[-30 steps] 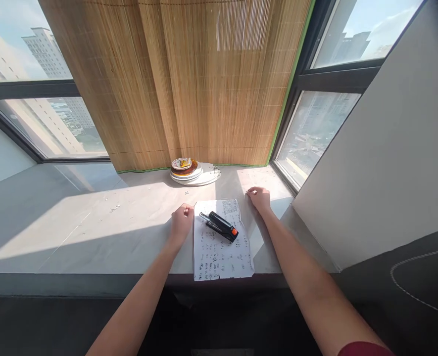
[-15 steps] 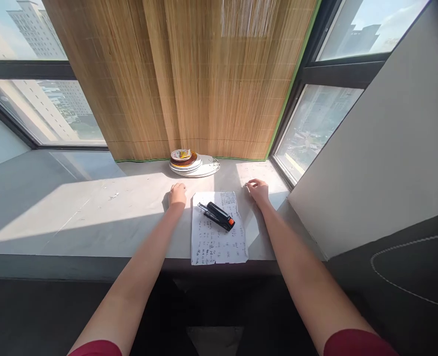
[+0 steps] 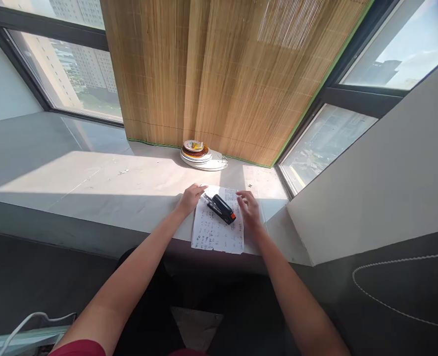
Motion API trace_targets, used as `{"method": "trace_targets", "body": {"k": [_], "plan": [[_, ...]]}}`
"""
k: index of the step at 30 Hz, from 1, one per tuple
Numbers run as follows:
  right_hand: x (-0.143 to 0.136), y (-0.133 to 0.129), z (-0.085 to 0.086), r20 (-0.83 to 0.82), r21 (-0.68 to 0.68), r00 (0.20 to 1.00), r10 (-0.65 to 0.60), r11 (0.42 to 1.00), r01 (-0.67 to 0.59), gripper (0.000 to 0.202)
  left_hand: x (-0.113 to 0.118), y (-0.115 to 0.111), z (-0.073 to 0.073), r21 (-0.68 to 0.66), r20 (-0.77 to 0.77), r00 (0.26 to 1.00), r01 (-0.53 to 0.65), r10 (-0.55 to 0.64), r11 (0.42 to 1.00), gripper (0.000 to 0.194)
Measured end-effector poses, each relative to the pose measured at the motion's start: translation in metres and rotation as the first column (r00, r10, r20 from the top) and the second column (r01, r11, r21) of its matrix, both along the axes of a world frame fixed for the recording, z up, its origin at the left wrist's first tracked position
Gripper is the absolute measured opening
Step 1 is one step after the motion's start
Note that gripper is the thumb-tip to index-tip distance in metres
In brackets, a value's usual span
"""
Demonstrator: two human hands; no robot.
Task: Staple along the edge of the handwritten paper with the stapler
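A sheet of paper [image 3: 219, 237] covered in handwriting lies on the window sill, its near edge reaching the sill's front. On it rests a black stapler [image 3: 222, 207] with an orange part at its near end, its two arms spread apart. My left hand [image 3: 191, 199] is at the paper's top left corner, fingers stretched toward the stapler's far tip. At the paper's right edge is my right hand [image 3: 249, 208], fingers apart and slightly bent, with nothing visible in them. Tiny dark bits [image 3: 250, 186] lie on the sill beyond my right hand; their kind is too small to tell.
A stack of small plates [image 3: 196, 154] stands at the back of the sill, on a white oval plate [image 3: 219, 162]. Behind it hangs a bamboo blind [image 3: 219, 74] between windows. White scraps [image 3: 123, 172] lie to the left. A grey wall [image 3: 370, 163] rises on the right.
Both hands have moved inward to the paper, the left one rightward and the right one leftward and nearer. The dark bits now show where my right fingertips were. The view has tilted.
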State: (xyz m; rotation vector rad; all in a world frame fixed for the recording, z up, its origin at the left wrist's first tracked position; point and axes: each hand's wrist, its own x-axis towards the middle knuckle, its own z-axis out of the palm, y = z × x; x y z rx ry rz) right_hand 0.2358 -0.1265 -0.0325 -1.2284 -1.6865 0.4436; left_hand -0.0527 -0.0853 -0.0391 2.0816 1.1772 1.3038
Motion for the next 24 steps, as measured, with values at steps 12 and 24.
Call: {"method": "trace_targets", "body": {"k": [12,24], "plan": [[-0.016,-0.023,0.001,0.126,-0.139,0.944,0.306,0.947,-0.288,0.04,-0.002,-0.011,0.013,-0.123,-0.054,0.991,0.112,-0.119,0.986,0.028],[-0.015,-0.026,0.007,0.098,-0.195,0.938,0.333,0.93,-0.31,0.043,-0.001,0.0,0.014,-0.092,-0.106,0.975,0.188,-0.197,0.978,0.023]]}}
